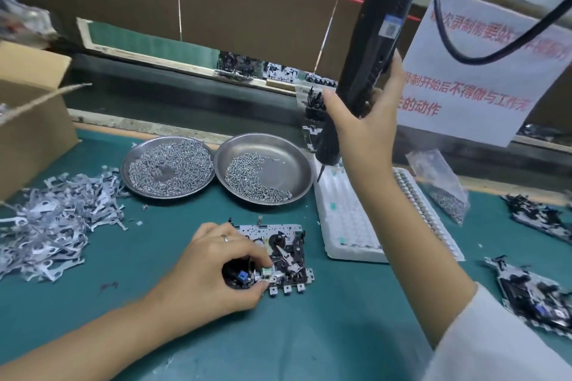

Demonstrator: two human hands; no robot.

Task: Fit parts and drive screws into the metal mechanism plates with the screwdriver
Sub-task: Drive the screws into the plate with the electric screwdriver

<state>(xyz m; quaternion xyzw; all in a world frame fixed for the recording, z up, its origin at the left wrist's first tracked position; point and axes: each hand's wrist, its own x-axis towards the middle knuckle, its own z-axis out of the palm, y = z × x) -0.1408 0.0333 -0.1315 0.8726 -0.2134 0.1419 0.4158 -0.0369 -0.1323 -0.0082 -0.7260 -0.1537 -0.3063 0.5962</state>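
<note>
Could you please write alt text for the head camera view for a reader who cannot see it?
A person's left hand pinches a small part on a metal mechanism plate lying on a green mat, while the right hand grips a hanging black electric screwdriver raised above. Two screw dishes sit behind.

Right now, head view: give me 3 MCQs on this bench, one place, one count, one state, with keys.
1. Where do the loose stamped metal strips lie?
A. left on the mat
B. in the white tray
C. in a dish

2. How many round steel dishes hold screws?
A. one
B. two
C. four

3. What is the right hand doing?
A. resting flat on the mat
B. picking screws
C. gripping the screwdriver

Key:
1 A: the metal strips are heaped left on the green mat.
2 B: left dish and right dish sit side by side.
3 C: the right hand wraps the hanging black screwdriver, above the bench; the left hand is on the mechanism plate.
</note>
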